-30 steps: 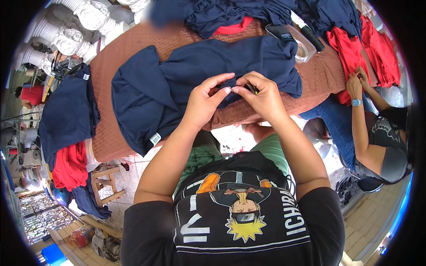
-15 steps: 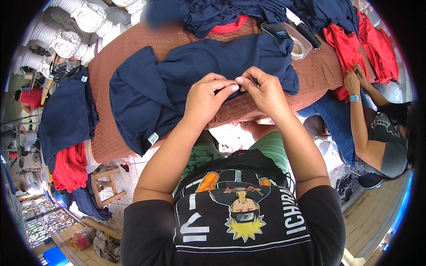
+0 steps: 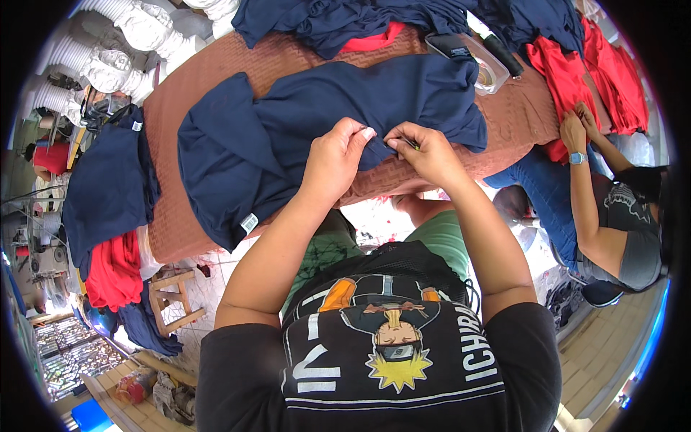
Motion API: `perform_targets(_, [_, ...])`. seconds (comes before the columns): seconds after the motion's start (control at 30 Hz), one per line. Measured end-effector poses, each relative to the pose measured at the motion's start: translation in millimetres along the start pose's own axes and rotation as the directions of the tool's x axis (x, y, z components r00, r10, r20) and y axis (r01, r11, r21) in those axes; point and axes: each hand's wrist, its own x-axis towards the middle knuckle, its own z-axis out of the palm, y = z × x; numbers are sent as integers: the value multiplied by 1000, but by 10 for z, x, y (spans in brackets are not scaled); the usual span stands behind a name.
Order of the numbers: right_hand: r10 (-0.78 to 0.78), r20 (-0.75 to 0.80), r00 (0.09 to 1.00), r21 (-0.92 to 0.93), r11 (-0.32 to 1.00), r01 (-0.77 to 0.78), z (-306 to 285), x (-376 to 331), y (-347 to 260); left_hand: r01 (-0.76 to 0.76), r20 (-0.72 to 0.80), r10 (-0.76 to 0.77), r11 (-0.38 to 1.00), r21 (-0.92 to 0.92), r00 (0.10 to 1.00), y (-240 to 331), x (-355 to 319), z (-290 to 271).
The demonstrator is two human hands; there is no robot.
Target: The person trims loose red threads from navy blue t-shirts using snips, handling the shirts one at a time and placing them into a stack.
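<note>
- The left hand [image 3: 335, 155] was curled, its fingertips pinching the near hem of a navy blue garment [image 3: 317, 122].
- The right hand [image 3: 425, 150] pinched the same hem just beside the left, holding a small dark tool too hidden to identify.
- The navy garment lay spread across the brown textured table [image 3: 518, 122], its left part hanging over the near edge, a small white tag [image 3: 249, 222] showing there.
- More navy garments [image 3: 345, 18] were heaped at the far edge, with red garments [image 3: 597, 61] on the right.
- A clear plastic container [image 3: 475, 61] stood beyond the garment.
- A co-worker's hands [image 3: 576, 129] touched the red cloth.
</note>
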Motion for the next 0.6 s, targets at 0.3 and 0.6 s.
perform_targets(0.3, [-236,-50,971,138,961,241,19,-64,-151,-56,-25,55,998,-11,998,20,5,-3])
perform_targets(0.6, [-107,-7,994,211,972,106,0,-57,-124,56,153,-10,951,-303,988,-33,-35,-9])
